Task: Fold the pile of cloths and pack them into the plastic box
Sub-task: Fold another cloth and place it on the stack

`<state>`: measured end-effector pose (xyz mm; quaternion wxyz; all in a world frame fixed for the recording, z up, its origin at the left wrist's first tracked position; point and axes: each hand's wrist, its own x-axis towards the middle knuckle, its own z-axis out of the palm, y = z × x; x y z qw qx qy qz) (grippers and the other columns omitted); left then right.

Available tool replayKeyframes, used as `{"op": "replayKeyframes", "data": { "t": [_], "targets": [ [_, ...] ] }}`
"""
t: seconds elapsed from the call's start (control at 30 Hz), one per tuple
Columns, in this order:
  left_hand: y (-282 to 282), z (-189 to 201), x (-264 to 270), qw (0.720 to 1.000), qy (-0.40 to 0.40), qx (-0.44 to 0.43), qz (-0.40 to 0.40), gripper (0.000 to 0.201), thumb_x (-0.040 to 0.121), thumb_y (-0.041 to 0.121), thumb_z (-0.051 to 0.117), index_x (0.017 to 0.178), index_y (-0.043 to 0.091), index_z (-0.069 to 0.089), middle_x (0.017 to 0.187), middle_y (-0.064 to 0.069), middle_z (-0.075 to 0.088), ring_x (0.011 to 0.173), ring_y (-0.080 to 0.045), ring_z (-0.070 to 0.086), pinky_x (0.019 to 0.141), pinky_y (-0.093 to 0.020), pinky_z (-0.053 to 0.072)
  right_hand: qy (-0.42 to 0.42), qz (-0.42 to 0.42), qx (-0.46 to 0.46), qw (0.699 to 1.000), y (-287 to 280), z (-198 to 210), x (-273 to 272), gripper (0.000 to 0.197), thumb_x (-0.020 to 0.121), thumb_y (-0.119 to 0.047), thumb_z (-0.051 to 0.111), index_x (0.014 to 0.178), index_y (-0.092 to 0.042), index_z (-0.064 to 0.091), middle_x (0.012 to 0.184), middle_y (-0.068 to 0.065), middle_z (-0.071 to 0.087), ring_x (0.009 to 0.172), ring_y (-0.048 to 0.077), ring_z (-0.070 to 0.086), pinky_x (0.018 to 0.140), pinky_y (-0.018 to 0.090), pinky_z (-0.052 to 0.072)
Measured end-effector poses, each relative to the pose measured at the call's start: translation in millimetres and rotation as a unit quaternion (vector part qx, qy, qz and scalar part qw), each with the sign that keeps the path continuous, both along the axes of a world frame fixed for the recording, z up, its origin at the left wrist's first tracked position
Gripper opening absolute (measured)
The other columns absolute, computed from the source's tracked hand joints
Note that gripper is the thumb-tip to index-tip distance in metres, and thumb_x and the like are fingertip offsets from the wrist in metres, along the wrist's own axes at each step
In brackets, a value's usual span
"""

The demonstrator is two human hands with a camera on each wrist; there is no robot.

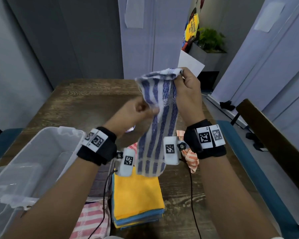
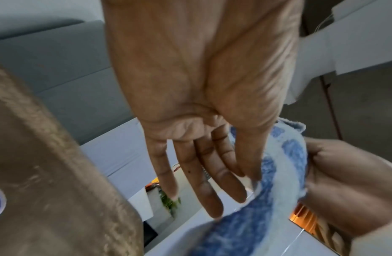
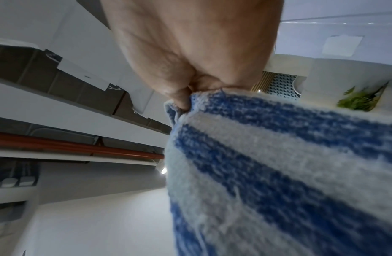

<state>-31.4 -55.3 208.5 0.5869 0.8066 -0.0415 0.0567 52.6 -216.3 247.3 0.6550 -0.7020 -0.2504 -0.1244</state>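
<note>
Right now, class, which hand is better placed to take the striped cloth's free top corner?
Probably left. The right hand grips one top corner of the striped cloth; the left hand pinches its edge below the free corner.

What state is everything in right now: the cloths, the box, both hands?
Blue-striped cloth: unfolded, hanging in the air.
Left hand: pinches the cloth's side edge.
Right hand: grips its top corner.
Plastic box: open, no cloths visible inside.
Yellow and blue cloths: folded, stacked on the table.
Pink-striped cloth: loose, lying on the table.
Orange-striped cloth: crumpled on the table.
</note>
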Motion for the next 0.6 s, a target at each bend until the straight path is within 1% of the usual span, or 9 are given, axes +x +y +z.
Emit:
{"op": "replayKeyframes", "data": {
  "t": [0.07, 0.13, 0.2, 0.23, 0.33, 0.4, 0.47, 0.53, 0.6],
  "targets": [
    [-3.3, -28.8, -3.0, 0.998, 0.039, -0.035, -0.034, 0.032, 0.092, 0.025, 0.069, 0.105, -0.003, 0.059, 0.097, -0.014, 0.069, 0.088, -0.017, 0.064, 0.088, -0.035, 0.052, 0.017, 0.015, -0.001, 1.000, -0.6, -5.9, 2.8, 0.022, 0.106, -0.017, 0.045, 0.097, -0.009, 0.063, 0.090, 0.007, 0.068, 0.079, 0.018, 0.062, 0.070, 0.034, 0.048],
    [-8.9, -46.9, -5.6, 0.992, 0.079, -0.078, -0.062, 0.039, 0.099, 0.019, 0.060, 0.118, -0.012, 0.049, 0.112, -0.027, 0.063, 0.096, -0.023, 0.063, 0.092, -0.039, 0.054, 0.045, 0.028, 0.002, 0.999, -1.6, -11.9, 4.5, 0.022, 0.105, -0.017, 0.045, 0.095, -0.014, 0.064, 0.091, 0.008, 0.069, 0.080, 0.021, 0.064, 0.073, 0.038, 0.050],
    [-15.3, -53.1, -6.8, 0.980, 0.110, -0.144, -0.078, 0.061, 0.097, 0.036, 0.062, 0.133, -0.007, 0.039, 0.129, -0.029, 0.057, 0.110, -0.030, 0.062, 0.105, -0.050, 0.048, 0.078, 0.039, 0.006, 0.996, -2.2, -16.2, 5.0, 0.023, 0.106, -0.015, 0.045, 0.095, -0.015, 0.065, 0.090, 0.006, 0.068, 0.080, 0.016, 0.061, 0.073, 0.034, 0.048],
    [-18.4, -54.2, -7.1, 0.976, 0.119, -0.169, -0.074, 0.069, 0.093, 0.045, 0.061, 0.138, -0.002, 0.037, 0.132, -0.025, 0.057, 0.115, -0.031, 0.061, 0.107, -0.051, 0.046, 0.092, 0.048, 0.011, 0.995, -2.1, -18.0, 5.2, 0.023, 0.106, -0.015, 0.044, 0.096, -0.014, 0.065, 0.091, 0.007, 0.067, 0.081, 0.015, 0.061, 0.073, 0.033, 0.048],
    [-29.7, -53.6, -10.9, 0.962, 0.127, -0.228, -0.082, 0.075, 0.092, 0.067, 0.048, 0.148, 0.018, 0.040, 0.139, -0.007, 0.061, 0.128, -0.026, 0.058, 0.107, -0.042, 0.048, 0.101, 0.063, 0.015, 0.993, -1.2, -20.9, 6.2, 0.023, 0.106, -0.018, 0.044, 0.102, -0.008, 0.065, 0.097, 0.017, 0.069, 0.086, 0.020, 0.063, 0.077, 0.037, 0.049],
    [-33.4, -53.4, -13.1, 0.962, 0.106, -0.238, -0.085, 0.063, 0.094, 0.056, 0.042, 0.145, 0.019, 0.045, 0.135, 0.002, 0.064, 0.127, -0.017, 0.059, 0.100, -0.030, 0.052, 0.095, 0.057, 0.008, 0.994, -2.4, -20.2, 7.6, 0.023, 0.106, -0.019, 0.044, 0.100, -0.011, 0.064, 0.097, 0.015, 0.069, 0.085, 0.019, 0.062, 0.077, 0.036, 0.048],
    [-31.4, -57.0, -8.8, 0.965, 0.087, -0.233, -0.081, 0.055, 0.094, 0.037, 0.053, 0.142, 0.012, 0.047, 0.136, -0.005, 0.064, 0.127, -0.023, 0.060, 0.103, -0.034, 0.051, 0.095, 0.054, 0.007, 0.994, -5.0, -17.4, 8.7, 0.022, 0.106, -0.016, 0.043, 0.099, -0.013, 0.063, 0.093, 0.008, 0.066, 0.081, 0.014, 0.059, 0.072, 0.030, 0.046],
    [-28.1, -60.4, -4.0, 0.966, 0.081, -0.235, -0.074, 0.049, 0.089, 0.021, 0.066, 0.134, 0.006, 0.055, 0.131, -0.014, 0.065, 0.121, -0.028, 0.063, 0.103, -0.041, 0.051, 0.101, 0.059, 0.017, 0.993, -6.7, -15.0, 11.0, 0.023, 0.106, -0.015, 0.042, 0.102, -0.011, 0.064, 0.093, 0.007, 0.066, 0.081, 0.015, 0.059, 0.072, 0.029, 0.046],
    [-25.9, -61.8, -1.2, 0.967, 0.080, -0.235, -0.056, 0.038, 0.090, 0.017, 0.066, 0.126, 0.003, 0.062, 0.125, -0.016, 0.068, 0.113, -0.028, 0.066, 0.098, -0.039, 0.054, 0.114, 0.070, 0.031, 0.990, -7.6, -14.7, 14.4, 0.023, 0.107, -0.015, 0.042, 0.106, -0.008, 0.064, 0.097, 0.009, 0.068, 0.085, 0.017, 0.061, 0.075, 0.032, 0.048]
  ]
}}
